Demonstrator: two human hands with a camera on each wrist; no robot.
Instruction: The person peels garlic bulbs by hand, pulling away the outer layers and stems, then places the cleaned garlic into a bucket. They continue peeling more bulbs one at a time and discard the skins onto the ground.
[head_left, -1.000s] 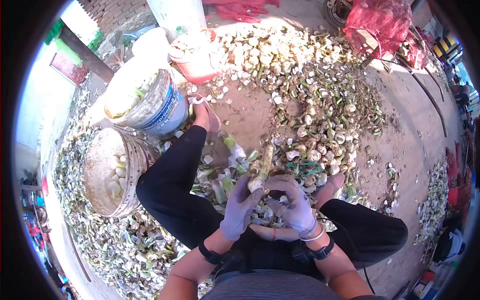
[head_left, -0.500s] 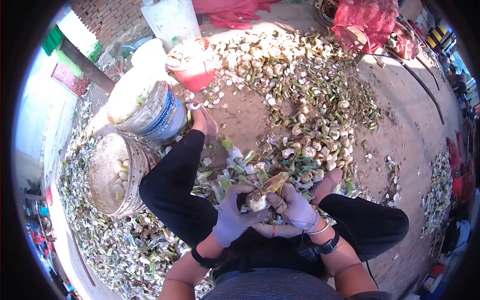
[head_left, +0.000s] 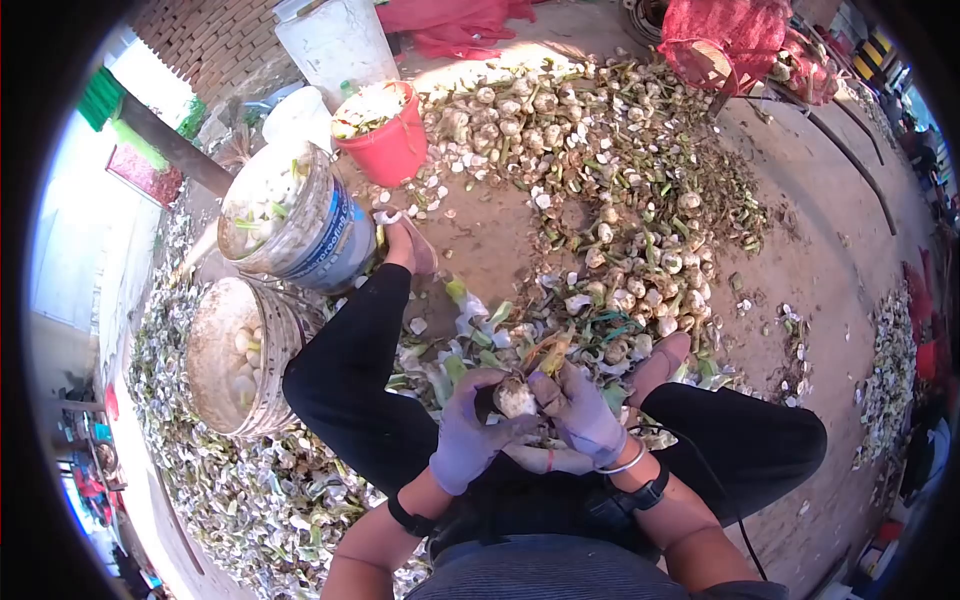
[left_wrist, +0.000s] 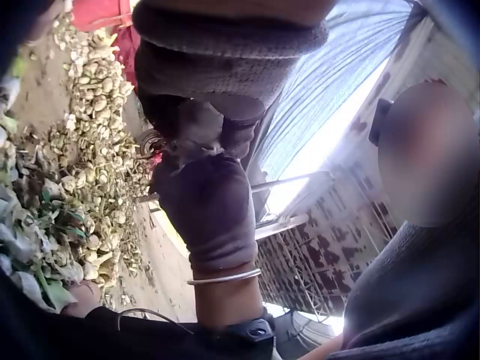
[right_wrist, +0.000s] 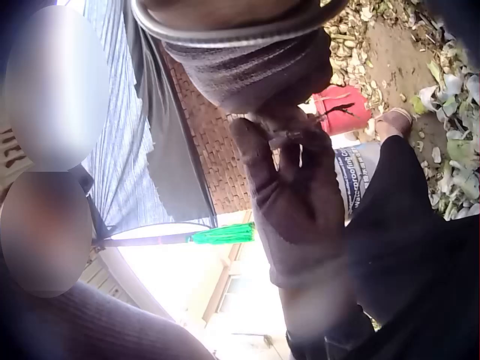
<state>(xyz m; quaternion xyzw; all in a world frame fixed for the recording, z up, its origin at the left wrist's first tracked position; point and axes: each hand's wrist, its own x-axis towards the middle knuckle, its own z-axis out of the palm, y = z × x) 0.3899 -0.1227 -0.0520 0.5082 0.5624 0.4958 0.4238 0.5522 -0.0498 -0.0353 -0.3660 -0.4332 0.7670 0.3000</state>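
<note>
In the head view a whitish garlic bulb (head_left: 515, 397) is held above the lap, its cut underside toward me. My gloved left hand (head_left: 466, 430) grips it from the left, thumb below and fingers curled over its far side. From the right, my gloved right hand (head_left: 590, 420) pinches the bulb's edge with curled fingers. A yellowish dry leaf (head_left: 556, 352) sticks out beyond the fingers. Both wrist views show the left hand (right_wrist: 300, 217) and right hand (left_wrist: 214, 210) meeting at the fingertips, which mostly hide the bulb.
At the left stand a pail of peeled bulbs (head_left: 205, 360) and a blue-labelled bucket (head_left: 325, 245). Behind them is a red bucket (head_left: 388, 140). Garlic heaps (head_left: 560, 110) spread ahead, with husks (head_left: 250, 500) at the left and red mesh sacks (head_left: 725, 45) at the back right.
The garlic's stalk, pointing up and away a second ago, has tipped right and lower, and the bulb's underside has turned toward me. My right fingers have closed in against the bulb's right side.
</note>
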